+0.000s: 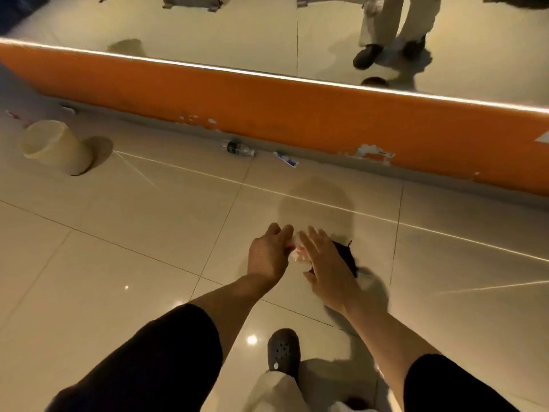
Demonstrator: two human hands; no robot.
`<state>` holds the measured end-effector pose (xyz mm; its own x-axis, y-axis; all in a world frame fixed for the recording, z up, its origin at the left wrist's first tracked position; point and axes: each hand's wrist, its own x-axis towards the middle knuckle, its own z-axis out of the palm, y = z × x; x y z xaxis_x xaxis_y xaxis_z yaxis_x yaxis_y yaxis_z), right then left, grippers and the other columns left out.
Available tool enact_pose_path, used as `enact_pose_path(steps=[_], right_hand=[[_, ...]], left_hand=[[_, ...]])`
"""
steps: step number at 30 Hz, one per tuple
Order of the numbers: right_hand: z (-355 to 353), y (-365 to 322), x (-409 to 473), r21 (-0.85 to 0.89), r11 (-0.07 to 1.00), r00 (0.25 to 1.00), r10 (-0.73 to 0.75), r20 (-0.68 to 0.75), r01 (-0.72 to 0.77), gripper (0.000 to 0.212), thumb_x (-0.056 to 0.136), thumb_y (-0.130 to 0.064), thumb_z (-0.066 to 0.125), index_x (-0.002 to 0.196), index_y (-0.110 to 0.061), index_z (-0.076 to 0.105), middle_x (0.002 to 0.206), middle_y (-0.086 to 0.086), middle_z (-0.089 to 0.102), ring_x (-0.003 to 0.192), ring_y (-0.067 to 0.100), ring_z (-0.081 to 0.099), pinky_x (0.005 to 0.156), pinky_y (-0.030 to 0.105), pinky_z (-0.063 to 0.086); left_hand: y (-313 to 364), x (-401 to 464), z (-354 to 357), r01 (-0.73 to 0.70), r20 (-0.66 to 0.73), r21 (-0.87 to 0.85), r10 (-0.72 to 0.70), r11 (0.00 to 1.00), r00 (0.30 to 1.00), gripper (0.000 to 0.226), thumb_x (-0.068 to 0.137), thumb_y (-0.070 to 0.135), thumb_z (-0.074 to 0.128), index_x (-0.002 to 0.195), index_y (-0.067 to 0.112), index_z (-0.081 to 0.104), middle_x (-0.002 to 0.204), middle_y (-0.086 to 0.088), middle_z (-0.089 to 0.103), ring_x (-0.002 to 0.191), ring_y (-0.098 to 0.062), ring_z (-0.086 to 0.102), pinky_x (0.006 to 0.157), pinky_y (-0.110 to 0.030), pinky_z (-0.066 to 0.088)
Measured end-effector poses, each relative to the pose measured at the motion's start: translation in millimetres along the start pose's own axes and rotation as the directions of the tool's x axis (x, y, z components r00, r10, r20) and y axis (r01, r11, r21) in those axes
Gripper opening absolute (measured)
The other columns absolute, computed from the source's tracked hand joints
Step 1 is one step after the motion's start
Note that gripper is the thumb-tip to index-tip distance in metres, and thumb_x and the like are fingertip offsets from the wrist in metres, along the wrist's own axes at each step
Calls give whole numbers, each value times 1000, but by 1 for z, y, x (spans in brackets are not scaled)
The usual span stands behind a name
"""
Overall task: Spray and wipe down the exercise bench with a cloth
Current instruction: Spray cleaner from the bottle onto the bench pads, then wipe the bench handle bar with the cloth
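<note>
A: Where are the hands?

B: Both are stretched out low over the glossy beige tiled floor (118, 263). The left hand (269, 254) has its fingers curled round a small, pale, crumpled thing with red marks (298, 248); it is too blurred to say whether that is a spray bottle or a wrapper. The right hand (325, 263) is just beside it, fingers straight and spread, gripping nothing.

A: And the cloth?

B: A dark maroon cloth (347, 257) lies crumpled on the floor, partly hidden under the right hand. I cannot tell if the palm touches it.

A: What else is around?

B: An orange wall band (267, 114) with chipped paint runs across, with a mirror (208, 34) above it. Along its foot lie a clear plastic bottle with a dark cap (239, 148) and a white-and-blue tube (285, 159). A cream bucket (56, 147) lies tipped on its side to the left. A dark perforated clog (283, 350) shows at the bottom, between the forearms.
</note>
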<state>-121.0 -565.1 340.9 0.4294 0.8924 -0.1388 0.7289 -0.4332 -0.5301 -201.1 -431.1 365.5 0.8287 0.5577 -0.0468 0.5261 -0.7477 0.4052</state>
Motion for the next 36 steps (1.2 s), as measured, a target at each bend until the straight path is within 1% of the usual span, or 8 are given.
enact_pose_path(steps=[5, 9, 15, 21, 25, 27, 32, 36], right_hand=[[91, 78, 76, -24, 999, 999, -41, 28, 41, 94, 91, -27, 64, 154, -26, -5, 162, 3, -6, 148, 25, -8, 117, 40, 30], [175, 143, 120, -48, 995, 991, -85, 108, 90, 96, 97, -28, 54, 147, -33, -28, 157, -2, -32, 142, 19, -31, 121, 34, 18], [279, 206, 145, 0, 991, 986, -136, 92, 137, 88, 97, -16, 49, 151, -32, -19, 156, -1, -33, 143, 18, -31, 117, 32, -8], [338, 233, 133, 101, 986, 991, -132, 17, 129, 101, 77, -11, 77, 155, -12, 14, 161, 15, 13, 149, 31, 11, 114, 49, 32], [337, 229, 112, 124, 992, 999, -9, -37, 13, 87, 86, -21, 71, 155, -16, 18, 159, 7, 24, 147, 22, 20, 115, 40, 32], [336, 239, 94, 159, 983, 980, 118, -160, -92, 60, 91, -21, 62, 144, -8, 38, 143, 13, 49, 134, 26, 45, 104, 42, 47], [331, 281, 49, 299, 873, 816, 474, -329, -387, 45, 98, -28, 38, 133, -2, 47, 129, 19, 55, 116, 32, 57, 94, 35, 51], [332, 317, 34, 528, 693, 673, 686, -275, -491, 47, 100, -14, 43, 145, -6, 34, 138, 16, 46, 119, 27, 52, 98, 34, 47]], left_hand=[[-64, 60, 118, 127, -63, -68, -131, 990, 989, 14, 95, 23, 58, 86, 20, 48, 81, 6, 48, 60, -15, 47, 50, -27, 44], [-119, 91, 215, 57, -154, -18, -59, 998, 986, 17, 85, 20, 72, 87, 10, 58, 76, -1, 52, 49, -18, 44, 40, -28, 43], [-166, 102, 316, 160, -120, -31, -163, 987, 979, 15, 90, 13, 65, 82, 13, 52, 81, -1, 51, 57, -24, 52, 50, -39, 49], [-182, 90, 366, 249, 32, -90, -247, 964, 968, 13, 99, 20, 51, 91, 11, 54, 86, -2, 56, 71, -22, 53, 64, -40, 50], [-177, 80, 370, 314, 31, -108, -313, 943, 949, 21, 96, 19, 56, 116, 13, 57, 115, -5, 62, 100, -23, 59, 89, -36, 50], [-168, 78, 373, 177, -43, 5, -177, 984, 983, 41, 89, 13, 67, 128, 9, 55, 132, -11, 57, 122, -28, 52, 110, -44, 36], [-120, 79, 413, -364, 39, 55, 362, 930, 931, 36, 77, 7, 78, 111, 7, 67, 117, -14, 65, 114, -30, 59, 103, -49, 45], [-80, 78, 454, -396, 273, 22, 376, 918, 886, 55, 72, 22, 84, 122, 11, 64, 127, -11, 61, 117, -29, 58, 100, -42, 48]])
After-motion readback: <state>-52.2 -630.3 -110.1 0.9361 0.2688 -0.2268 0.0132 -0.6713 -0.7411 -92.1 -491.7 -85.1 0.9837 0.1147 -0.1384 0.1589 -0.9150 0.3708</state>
